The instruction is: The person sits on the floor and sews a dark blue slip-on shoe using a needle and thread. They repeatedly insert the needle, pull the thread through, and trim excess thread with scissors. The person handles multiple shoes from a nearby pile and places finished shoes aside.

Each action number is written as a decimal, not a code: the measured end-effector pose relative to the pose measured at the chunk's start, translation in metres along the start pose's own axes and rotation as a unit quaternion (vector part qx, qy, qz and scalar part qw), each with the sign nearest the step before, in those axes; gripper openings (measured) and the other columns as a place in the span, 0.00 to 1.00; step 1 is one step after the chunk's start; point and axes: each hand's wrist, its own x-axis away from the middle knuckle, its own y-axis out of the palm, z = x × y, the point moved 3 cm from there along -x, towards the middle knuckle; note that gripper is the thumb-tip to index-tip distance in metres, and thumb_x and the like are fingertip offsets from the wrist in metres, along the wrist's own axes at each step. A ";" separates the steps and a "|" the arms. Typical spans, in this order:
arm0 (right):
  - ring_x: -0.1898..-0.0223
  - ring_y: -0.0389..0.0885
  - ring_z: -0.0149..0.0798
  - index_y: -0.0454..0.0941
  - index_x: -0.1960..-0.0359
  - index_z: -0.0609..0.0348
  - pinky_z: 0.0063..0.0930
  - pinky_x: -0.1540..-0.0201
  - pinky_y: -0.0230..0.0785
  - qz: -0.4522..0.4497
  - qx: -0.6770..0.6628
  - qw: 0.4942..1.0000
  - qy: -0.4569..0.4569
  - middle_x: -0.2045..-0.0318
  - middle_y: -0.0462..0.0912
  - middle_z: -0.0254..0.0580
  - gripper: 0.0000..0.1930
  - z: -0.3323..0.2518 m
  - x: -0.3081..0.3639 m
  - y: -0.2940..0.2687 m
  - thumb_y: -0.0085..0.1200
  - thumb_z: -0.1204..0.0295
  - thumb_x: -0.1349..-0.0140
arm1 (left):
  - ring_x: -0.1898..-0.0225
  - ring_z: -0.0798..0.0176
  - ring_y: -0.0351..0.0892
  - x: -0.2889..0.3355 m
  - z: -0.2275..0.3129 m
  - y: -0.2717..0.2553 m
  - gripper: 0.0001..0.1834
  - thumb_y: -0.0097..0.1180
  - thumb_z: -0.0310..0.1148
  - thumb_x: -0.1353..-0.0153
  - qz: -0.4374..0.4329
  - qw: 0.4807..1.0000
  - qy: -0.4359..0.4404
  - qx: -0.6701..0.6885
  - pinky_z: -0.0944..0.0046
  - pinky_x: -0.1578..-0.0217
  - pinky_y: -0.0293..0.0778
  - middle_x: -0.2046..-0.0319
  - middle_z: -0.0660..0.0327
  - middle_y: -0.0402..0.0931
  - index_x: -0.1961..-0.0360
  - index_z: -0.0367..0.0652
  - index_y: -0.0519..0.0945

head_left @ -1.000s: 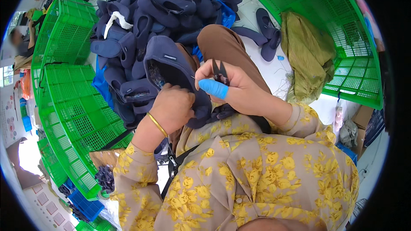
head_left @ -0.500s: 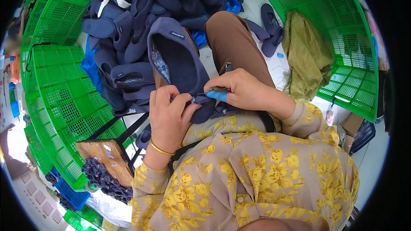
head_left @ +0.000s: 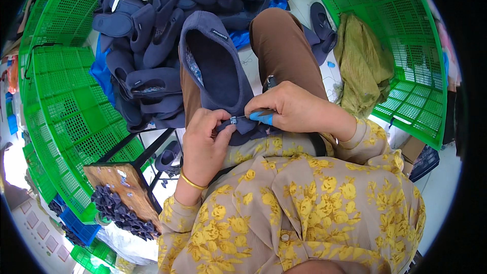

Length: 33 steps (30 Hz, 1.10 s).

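Your left hand: thumb and forefinger pinch a small blue-and-white patterned piece at the near end of a dark blue slipper. Your right hand: fingers curled, thumb in a blue wrap, pinching a thin needle directed at that piece; a dark tool protrudes past the knuckles.

Clock taken from the pinch, 12 pointing away from you. Slipper lies over your lap, toe toward 12, opening up. Label near the toe, just right of 11: small, dark, pale lettering. Wall panels at 8 carry print too small to read.

Edges: slipper's near end meets your shirt; brown trousers bound it at 1. A strip of white floor shows at 2, between your knee and an olive cloth. Beyond the cloth, a green crate. Slipper pile at 10 to 11, on blue sheeting. Green crates wall off 9.

Wooden tabletop at 8, on a black frame, dark fabric pieces heaped along its near side.
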 end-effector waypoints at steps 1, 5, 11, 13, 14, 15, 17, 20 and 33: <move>0.70 0.82 0.47 0.80 0.58 0.60 0.33 0.64 0.73 -0.010 0.004 1.000 0.001 0.72 0.82 0.48 0.18 -0.001 -0.001 -0.002 0.52 0.87 0.53 | 0.75 0.64 0.72 0.000 -0.001 0.000 0.10 0.66 0.21 0.49 0.000 1.000 0.002 0.008 0.68 0.74 0.68 0.71 0.59 0.71 0.64 0.38 0.80; 0.71 0.82 0.49 0.81 0.58 0.60 0.33 0.66 0.72 -0.023 0.009 1.000 -0.011 0.72 0.82 0.49 0.18 0.001 -0.002 -0.003 0.52 0.86 0.53 | 0.75 0.67 0.71 0.001 -0.007 0.003 0.10 0.65 0.21 0.49 0.004 0.999 0.005 0.048 0.69 0.73 0.67 0.71 0.60 0.71 0.64 0.38 0.80; 0.70 0.82 0.50 0.81 0.57 0.60 0.34 0.65 0.72 -0.043 0.008 0.999 -0.010 0.69 0.83 0.51 0.19 -0.003 -0.002 -0.005 0.53 0.86 0.53 | 0.74 0.69 0.69 0.000 -0.011 0.002 0.10 0.66 0.21 0.49 -0.001 0.998 0.008 0.067 0.71 0.74 0.66 0.70 0.62 0.71 0.64 0.39 0.81; 0.69 0.83 0.50 0.81 0.57 0.60 0.34 0.64 0.73 -0.040 0.017 0.999 -0.026 0.69 0.83 0.51 0.20 -0.001 -0.002 -0.002 0.52 0.86 0.54 | 0.74 0.70 0.68 0.000 -0.011 0.002 0.10 0.66 0.21 0.49 -0.006 0.998 -0.001 0.065 0.72 0.73 0.65 0.70 0.63 0.71 0.64 0.38 0.81; 0.68 0.83 0.50 0.81 0.57 0.60 0.35 0.64 0.73 -0.038 0.021 0.998 -0.033 0.69 0.83 0.51 0.20 0.000 -0.003 -0.001 0.52 0.86 0.54 | 0.73 0.71 0.67 0.001 -0.010 0.002 0.10 0.65 0.21 0.48 -0.010 0.998 -0.009 0.065 0.73 0.72 0.64 0.70 0.64 0.71 0.64 0.38 0.81; 0.68 0.83 0.51 0.81 0.56 0.60 0.35 0.63 0.73 -0.046 0.021 0.998 -0.021 0.68 0.83 0.51 0.20 -0.001 -0.003 -0.002 0.52 0.86 0.54 | 0.72 0.72 0.66 0.001 -0.011 0.002 0.09 0.65 0.21 0.48 -0.014 0.998 -0.017 0.065 0.74 0.71 0.63 0.69 0.65 0.71 0.64 0.37 0.81; 0.67 0.83 0.51 0.80 0.56 0.59 0.35 0.63 0.73 -0.061 0.020 0.998 0.003 0.68 0.83 0.51 0.21 -0.004 -0.005 -0.003 0.51 0.87 0.54 | 0.74 0.70 0.68 0.001 -0.013 0.002 0.10 0.66 0.21 0.48 -0.005 0.998 0.002 0.063 0.72 0.73 0.64 0.70 0.64 0.71 0.64 0.39 0.81; 0.66 0.83 0.51 0.80 0.56 0.59 0.35 0.62 0.73 -0.045 0.015 0.999 -0.005 0.67 0.84 0.51 0.21 -0.001 -0.004 0.001 0.51 0.87 0.55 | 0.75 0.70 0.68 0.001 -0.015 0.004 0.10 0.66 0.21 0.48 0.001 0.997 0.013 0.072 0.71 0.74 0.64 0.70 0.63 0.71 0.64 0.40 0.81; 0.63 0.84 0.51 0.80 0.54 0.59 0.36 0.58 0.76 -0.066 0.020 0.998 -0.013 0.63 0.85 0.49 0.23 0.003 0.002 -0.004 0.51 0.87 0.54 | 0.74 0.70 0.68 0.001 -0.019 0.006 0.09 0.66 0.21 0.48 -0.002 0.996 0.009 0.084 0.71 0.74 0.65 0.71 0.64 0.71 0.65 0.40 0.81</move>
